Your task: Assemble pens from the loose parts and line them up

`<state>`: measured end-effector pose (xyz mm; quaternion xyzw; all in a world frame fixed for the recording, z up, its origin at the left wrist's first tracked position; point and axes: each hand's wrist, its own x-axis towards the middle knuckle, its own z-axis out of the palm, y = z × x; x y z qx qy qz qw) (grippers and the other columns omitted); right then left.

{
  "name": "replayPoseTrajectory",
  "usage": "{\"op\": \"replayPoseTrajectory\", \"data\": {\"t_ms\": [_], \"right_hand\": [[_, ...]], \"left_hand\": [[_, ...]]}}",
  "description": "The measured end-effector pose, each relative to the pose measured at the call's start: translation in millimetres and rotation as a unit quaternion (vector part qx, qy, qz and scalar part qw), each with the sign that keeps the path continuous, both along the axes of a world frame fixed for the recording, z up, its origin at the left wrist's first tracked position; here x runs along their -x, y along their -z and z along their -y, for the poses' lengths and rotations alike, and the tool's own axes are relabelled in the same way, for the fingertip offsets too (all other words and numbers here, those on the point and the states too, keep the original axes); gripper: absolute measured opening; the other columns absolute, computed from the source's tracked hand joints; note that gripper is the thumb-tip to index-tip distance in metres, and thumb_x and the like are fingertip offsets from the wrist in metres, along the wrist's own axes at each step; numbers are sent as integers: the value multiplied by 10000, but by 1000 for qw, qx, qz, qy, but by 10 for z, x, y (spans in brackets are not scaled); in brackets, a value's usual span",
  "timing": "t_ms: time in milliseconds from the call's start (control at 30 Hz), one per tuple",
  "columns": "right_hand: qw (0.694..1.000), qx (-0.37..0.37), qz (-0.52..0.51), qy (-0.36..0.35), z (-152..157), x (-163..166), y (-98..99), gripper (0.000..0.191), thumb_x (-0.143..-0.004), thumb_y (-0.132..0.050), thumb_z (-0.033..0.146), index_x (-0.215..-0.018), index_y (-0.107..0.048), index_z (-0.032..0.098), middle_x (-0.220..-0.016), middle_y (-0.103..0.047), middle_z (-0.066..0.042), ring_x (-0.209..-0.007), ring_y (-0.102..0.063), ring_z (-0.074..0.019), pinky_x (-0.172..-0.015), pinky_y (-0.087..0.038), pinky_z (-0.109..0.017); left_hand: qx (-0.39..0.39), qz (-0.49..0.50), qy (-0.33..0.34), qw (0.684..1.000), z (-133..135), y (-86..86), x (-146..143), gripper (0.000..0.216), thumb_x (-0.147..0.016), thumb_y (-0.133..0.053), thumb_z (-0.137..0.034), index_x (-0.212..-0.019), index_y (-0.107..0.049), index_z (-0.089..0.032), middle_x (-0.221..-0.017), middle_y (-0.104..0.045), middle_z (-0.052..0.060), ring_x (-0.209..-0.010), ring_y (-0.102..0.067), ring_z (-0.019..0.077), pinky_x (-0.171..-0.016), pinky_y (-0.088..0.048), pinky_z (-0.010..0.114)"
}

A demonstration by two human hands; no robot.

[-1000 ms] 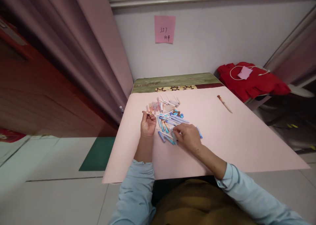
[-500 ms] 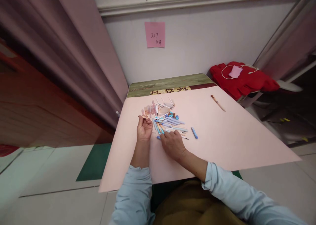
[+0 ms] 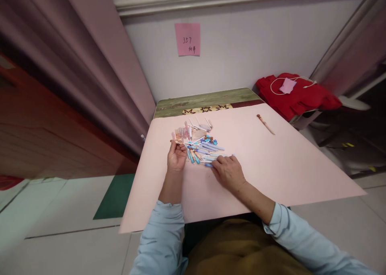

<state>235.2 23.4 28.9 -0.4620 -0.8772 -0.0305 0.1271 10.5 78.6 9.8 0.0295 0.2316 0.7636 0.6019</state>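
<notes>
My left hand (image 3: pixel 177 157) is raised palm up at the left of a pile of pen parts, its thumb and fingers pinching a small brown-and-cream pen piece (image 3: pixel 178 142). Fingers curled, my right hand (image 3: pixel 229 171) rests low at the pile's right edge. A short blue pen piece (image 3: pixel 208 165) sticks out from its fingertips; the rest of that piece is hidden. In the pile lie blue pen barrels (image 3: pixel 212 146), pinkish clear caps (image 3: pixel 181 132), thin white refills (image 3: pixel 194 123) and small blue and brown toppers (image 3: pixel 208 139).
One brown-topped pen (image 3: pixel 265 124) lies apart at the right on the pink-covered table (image 3: pixel 271 166). Behind it, red cloth (image 3: pixel 289 98) with a white cable covers a seat. A pink note (image 3: pixel 187 39) hangs on the wall. A curtain (image 3: pixel 120 66) borders the left.
My right hand has moved right along the pile's near edge, and the blue piece at its fingertips has moved with it. It now covers most of the loose blue piece. My left hand stays put.
</notes>
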Motion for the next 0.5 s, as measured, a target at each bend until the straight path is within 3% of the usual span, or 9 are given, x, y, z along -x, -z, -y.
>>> {"op": "replayPoseTrajectory", "data": {"t_ms": [167,267,367,500], "right_hand": [[999,-20,-23,-28,-59,-81,-89,168,-911,-517,243,-841,-648,164,-860,-670,-84,-811,-566,-201,-825,-279,-346],[1000,-13,-28,-6,-130,-197,-204,159,-891,-505,226,-873,-644,151,-779,-693,-81,-712,-575,-183,-890,-283,-343],[999,10,-25,23,-232,-303,-303,162,-887,-496,226,-882,-647,166,-709,-700,-61,-630,-568,-171,-858,-311,-334],[994,51,-78,53,-338,-382,-357,150,-854,-533,244,-893,-676,225,-804,-726,-23,-685,-599,-172,-746,-348,-301]], "left_hand": [[6,4,-6,1000,7,-21,-17,201,-928,-587,-231,-747,-596,-143,-684,-593,-5,-585,-512,43,-545,-412,150],[5,10,-2,1000,4,-22,-22,200,-934,-574,-227,-754,-597,-144,-688,-593,-4,-586,-513,45,-543,-414,150],[6,7,3,1000,-2,-17,-26,183,-917,-601,-220,-750,-597,-145,-685,-592,-8,-588,-519,45,-545,-418,150],[8,-2,8,1000,-6,-18,-28,159,-894,-634,-214,-753,-603,-147,-686,-594,-9,-588,-525,46,-547,-423,153]]}}
